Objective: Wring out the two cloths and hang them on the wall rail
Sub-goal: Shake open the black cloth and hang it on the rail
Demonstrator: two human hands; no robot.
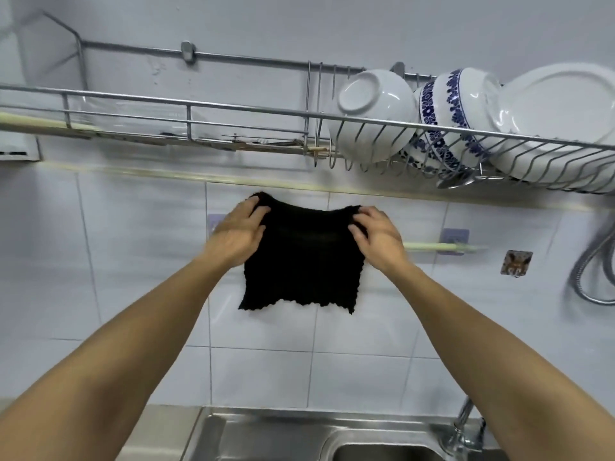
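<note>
A black cloth point(301, 264) hangs spread flat in front of the white tiled wall, its wavy lower edge free. My left hand point(238, 232) grips its upper left corner and my right hand point(377, 236) grips its upper right corner. The pale green wall rail point(442, 246) runs behind the cloth at hand height; only its right part and purple bracket point(455, 234) show, plus a bit of the left bracket point(213, 221). Whether the cloth lies over the rail I cannot tell. No second cloth is in view.
Above hangs a wire dish rack point(233, 109) with white bowls point(371, 114), blue-patterned bowls point(446, 121) and plates point(562, 121). A steel sink point(299, 434) and tap point(464, 427) lie below. A shower hose point(592, 261) and wall hook point(515, 262) are at the right.
</note>
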